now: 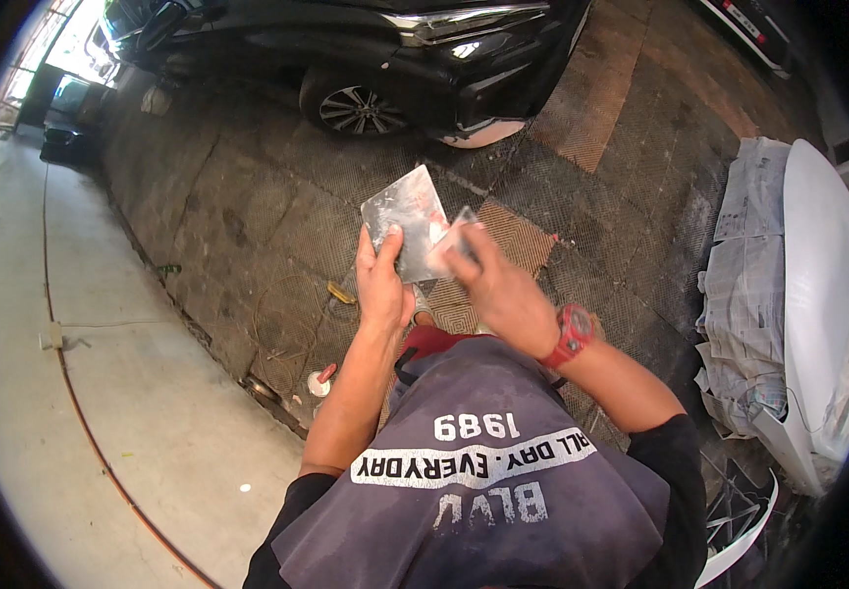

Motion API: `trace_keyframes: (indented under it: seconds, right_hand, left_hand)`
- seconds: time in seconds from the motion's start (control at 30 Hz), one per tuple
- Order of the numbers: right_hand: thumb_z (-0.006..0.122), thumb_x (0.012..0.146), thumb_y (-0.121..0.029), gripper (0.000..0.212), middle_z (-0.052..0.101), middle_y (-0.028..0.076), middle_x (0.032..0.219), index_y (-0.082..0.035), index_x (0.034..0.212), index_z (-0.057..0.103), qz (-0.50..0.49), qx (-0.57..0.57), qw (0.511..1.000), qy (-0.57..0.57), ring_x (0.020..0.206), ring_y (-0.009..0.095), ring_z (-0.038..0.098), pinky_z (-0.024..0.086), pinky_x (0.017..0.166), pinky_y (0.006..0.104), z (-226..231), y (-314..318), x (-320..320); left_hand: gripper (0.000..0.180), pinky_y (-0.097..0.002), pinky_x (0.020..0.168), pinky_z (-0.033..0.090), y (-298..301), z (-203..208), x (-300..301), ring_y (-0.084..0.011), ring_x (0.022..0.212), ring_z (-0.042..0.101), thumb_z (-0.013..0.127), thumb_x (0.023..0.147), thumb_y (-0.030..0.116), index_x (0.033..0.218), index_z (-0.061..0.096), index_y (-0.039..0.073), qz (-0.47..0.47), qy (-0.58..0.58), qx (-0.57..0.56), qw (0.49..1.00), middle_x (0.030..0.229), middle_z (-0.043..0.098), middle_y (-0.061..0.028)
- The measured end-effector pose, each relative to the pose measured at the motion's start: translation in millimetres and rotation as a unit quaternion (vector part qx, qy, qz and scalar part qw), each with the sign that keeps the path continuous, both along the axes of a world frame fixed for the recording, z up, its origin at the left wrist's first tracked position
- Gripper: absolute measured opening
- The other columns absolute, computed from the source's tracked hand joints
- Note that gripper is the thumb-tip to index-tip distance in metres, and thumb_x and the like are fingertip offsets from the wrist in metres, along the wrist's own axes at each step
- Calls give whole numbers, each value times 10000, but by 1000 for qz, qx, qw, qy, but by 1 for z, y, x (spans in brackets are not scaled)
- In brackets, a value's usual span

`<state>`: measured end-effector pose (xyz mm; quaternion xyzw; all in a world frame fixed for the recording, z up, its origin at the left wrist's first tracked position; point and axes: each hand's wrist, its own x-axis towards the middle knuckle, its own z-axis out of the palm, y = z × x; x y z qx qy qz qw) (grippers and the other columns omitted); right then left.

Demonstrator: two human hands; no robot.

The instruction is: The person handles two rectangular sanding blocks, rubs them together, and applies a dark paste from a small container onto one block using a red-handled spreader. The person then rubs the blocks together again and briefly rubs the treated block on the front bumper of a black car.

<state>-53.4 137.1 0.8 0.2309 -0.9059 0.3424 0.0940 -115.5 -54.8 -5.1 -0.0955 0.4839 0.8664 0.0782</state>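
Observation:
My left hand (381, 285) grips a flat, silvery rectangular plate (405, 208) by its lower left edge, thumb on top and fingers beneath. Pale and pinkish smears of paste mark the plate's right side. At that side my right hand (505, 296), slightly blurred, is closed on a thin flat spreader (465, 220), which lies against or just over the plate; exact contact is hard to tell. A red watch (572, 334) sits on my right wrist. Both hands are in front of my chest, above the floor.
A black car (248, 59) with a dark wheel (362, 110) stands ahead. At right is a white body panel (819, 285) edged with masking paper (746, 285). A yellow tool (340, 293) and a small white lid (318, 384) lie on the matted floor; a pale wall (12, 393) borders the left.

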Motion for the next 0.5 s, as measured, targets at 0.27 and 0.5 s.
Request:
trace_keyframes:
  seconds: [0.27, 0.5]
  right_hand:
    - [605, 996, -83, 484, 595, 164, 1524, -226, 1457, 649, -74, 166, 983, 35, 1469, 473, 512, 340, 1244, 657, 33, 36, -19]
    - [591, 974, -23, 502, 569, 182, 1530, -204, 1438, 661, -19, 102, 995, -6, 1472, 472, 505, 313, 1237, 723, 52, 25, -7]
  left_hand:
    - [421, -378, 1044, 578, -8, -24, 13, -197, 1202, 685, 651, 1113, 160, 1494, 528, 29, 26, 24, -60, 998, 1343, 685, -96]
    - [353, -358, 997, 596, -8, -21, 8, -199, 1129, 710, 617, 1123, 132, 1448, 532, 24, 42, 74, -116, 990, 1310, 691, -112]
